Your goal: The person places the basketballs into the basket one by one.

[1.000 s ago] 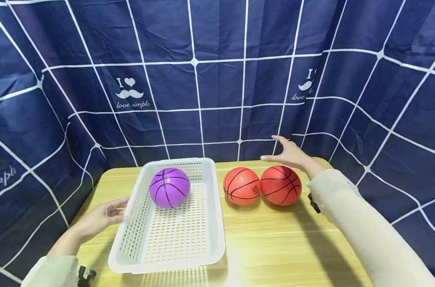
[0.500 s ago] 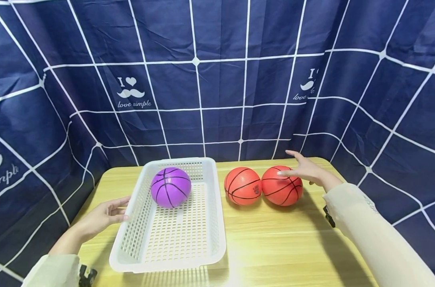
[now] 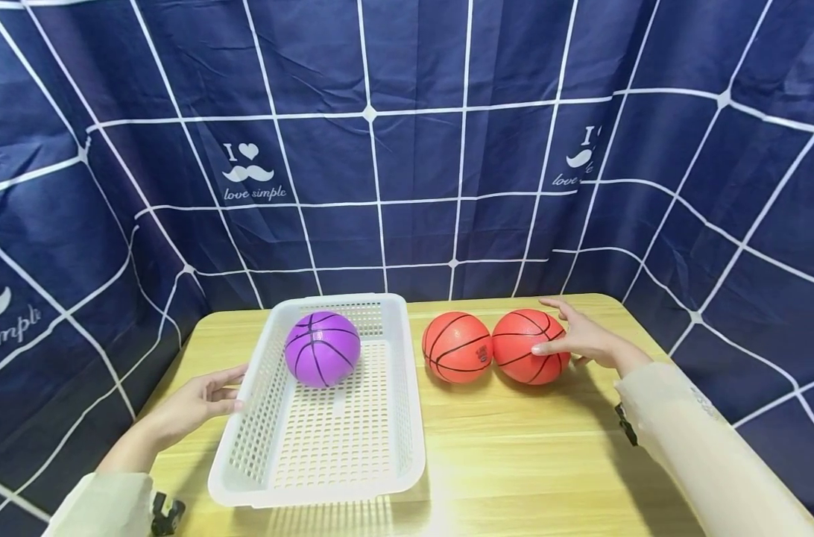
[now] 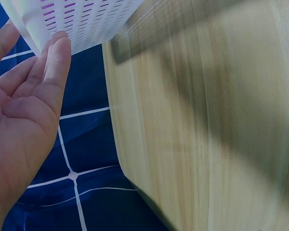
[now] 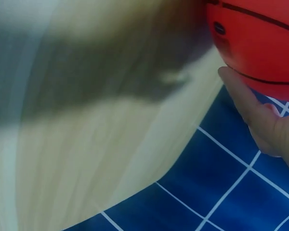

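Observation:
A white perforated plastic basket (image 3: 340, 418) stands on the left part of the table, holding a purple toy basketball (image 3: 323, 349) at its far end. My left hand (image 3: 195, 403) touches the basket's left side, its fingers nearly straight along the outer wall; the left wrist view shows the fingertips (image 4: 60, 41) at the perforated wall. Two red-orange toy basketballs sit side by side to the right of the basket: a left ball (image 3: 457, 347) and a right ball (image 3: 524, 347). My right hand (image 3: 584, 341) spreads around the right ball's right side, thumb in front, a fingertip (image 5: 226, 74) right at its surface.
A pale wooden table (image 3: 514, 462) with rounded corners carries everything. Dark blue curtains (image 3: 407, 164) with white grid lines hang close behind it and along both sides. The left ball is right beside the right one.
My right hand has come down from above the right ball to its right side. My left hand stays at the basket. The balls and basket keep their places.

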Action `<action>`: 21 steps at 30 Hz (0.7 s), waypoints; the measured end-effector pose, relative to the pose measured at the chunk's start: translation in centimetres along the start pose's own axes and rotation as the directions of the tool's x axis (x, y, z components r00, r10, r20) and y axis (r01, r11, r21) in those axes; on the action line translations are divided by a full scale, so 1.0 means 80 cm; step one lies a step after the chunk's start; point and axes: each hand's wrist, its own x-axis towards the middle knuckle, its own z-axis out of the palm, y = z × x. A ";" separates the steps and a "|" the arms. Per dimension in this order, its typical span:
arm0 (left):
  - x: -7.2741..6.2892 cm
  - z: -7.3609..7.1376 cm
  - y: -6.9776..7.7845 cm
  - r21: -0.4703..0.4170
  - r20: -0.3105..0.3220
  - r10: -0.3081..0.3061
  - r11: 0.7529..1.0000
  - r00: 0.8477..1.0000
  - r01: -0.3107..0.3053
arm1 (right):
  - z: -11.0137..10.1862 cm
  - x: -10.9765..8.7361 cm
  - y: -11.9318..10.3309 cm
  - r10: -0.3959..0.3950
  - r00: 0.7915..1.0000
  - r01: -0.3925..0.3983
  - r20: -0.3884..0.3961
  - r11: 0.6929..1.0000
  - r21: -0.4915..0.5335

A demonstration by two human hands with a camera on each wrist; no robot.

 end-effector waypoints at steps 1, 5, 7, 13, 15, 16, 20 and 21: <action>0.000 0.000 0.000 -0.001 0.000 0.000 1.000 1.000 0.000 | 0.001 0.000 0.003 -0.002 1.000 0.002 0.001 1.000 0.015; 0.000 0.000 0.002 -0.003 0.000 0.000 1.000 1.000 0.000 | 0.005 -0.001 0.013 0.001 1.000 -0.001 0.002 0.998 0.060; 0.000 0.000 0.002 -0.002 0.000 -0.001 1.000 1.000 0.001 | 0.007 -0.001 0.017 0.000 1.000 0.000 0.000 0.997 0.081; 0.000 0.000 0.001 0.001 -0.005 -0.008 1.000 1.000 0.008 | 0.012 -0.001 0.020 -0.017 0.999 0.021 -0.030 0.990 0.138; 0.000 0.000 0.000 0.000 -0.006 -0.011 1.000 1.000 0.011 | 0.013 -0.001 0.021 -0.021 0.999 0.027 -0.042 0.990 0.136; 0.000 0.000 0.000 0.000 -0.006 -0.012 1.000 1.000 0.012 | 0.013 -0.001 0.022 -0.022 0.999 0.028 -0.046 0.991 0.134; 0.000 0.000 -0.001 0.000 -0.005 -0.013 1.000 1.000 0.013 | 0.010 -0.002 0.023 -0.035 0.998 0.043 -0.061 0.990 0.138; 0.000 0.000 -0.001 0.001 -0.007 -0.012 1.000 1.000 0.012 | 0.008 -0.003 0.023 -0.040 0.997 0.049 -0.063 0.989 0.141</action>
